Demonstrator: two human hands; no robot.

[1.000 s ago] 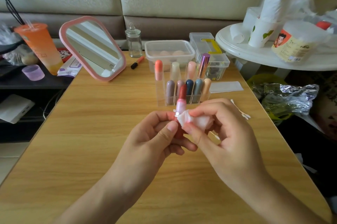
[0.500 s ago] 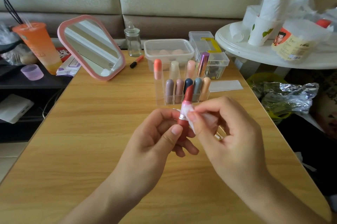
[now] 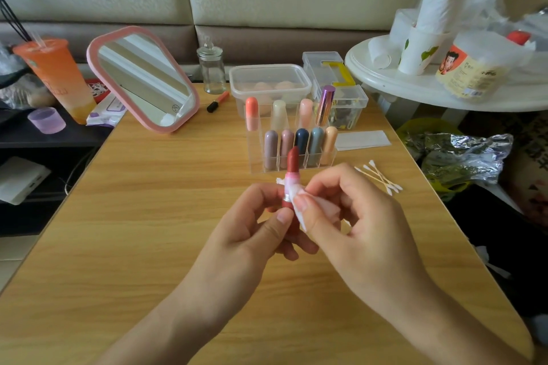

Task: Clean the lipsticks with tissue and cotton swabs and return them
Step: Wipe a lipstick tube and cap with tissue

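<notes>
Matt wood-grain table (image 3: 148, 231); clear glossy plastic organizer (image 3: 258, 157); soft paper tissue (image 3: 320, 210)

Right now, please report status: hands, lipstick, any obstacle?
Left hand grips red lipstick, upright. Right hand pinches tissue around bullet base. Cotton swabs lie beside right hand. Nothing blocks organizer.

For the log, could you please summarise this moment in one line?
left hand holds red lipstick; right hand pinches tissue against it; cotton swabs on table

An uncapped red lipstick (image 3: 292, 167) is gripped by the left hand (image 3: 252, 234); tissue (image 3: 308, 204) is pinched against it by the right hand (image 3: 364, 231).
</notes>
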